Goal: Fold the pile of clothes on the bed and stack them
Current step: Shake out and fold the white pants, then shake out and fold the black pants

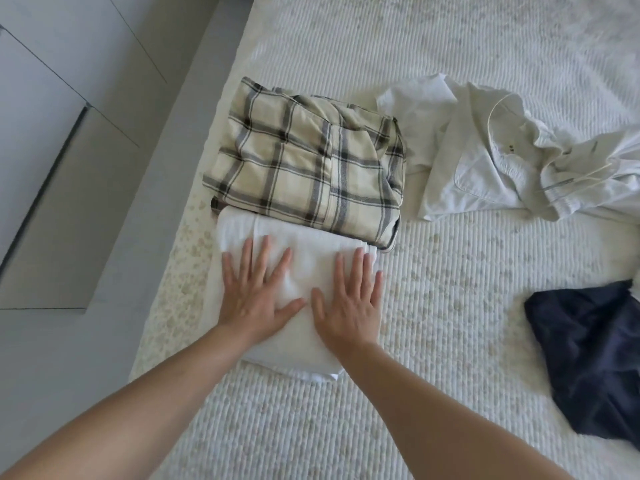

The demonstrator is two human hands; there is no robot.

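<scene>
A folded white garment [304, 244] lies near the bed's left edge. My left hand [256, 292] and my right hand [349, 303] press flat on it side by side, fingers straight and spread. Just beyond it sits a folded beige plaid shirt [308, 161], its near edge touching the white garment. A crumpled white shirt [502, 154] lies unfolded to the right of the plaid one. A dark navy garment [588, 362] lies loose at the right edge of the view.
The bed [433, 341] has a white ribbed cover. Its left edge runs diagonally past my left hand, with grey floor [69, 341] and grey cabinet fronts [52, 81] beyond.
</scene>
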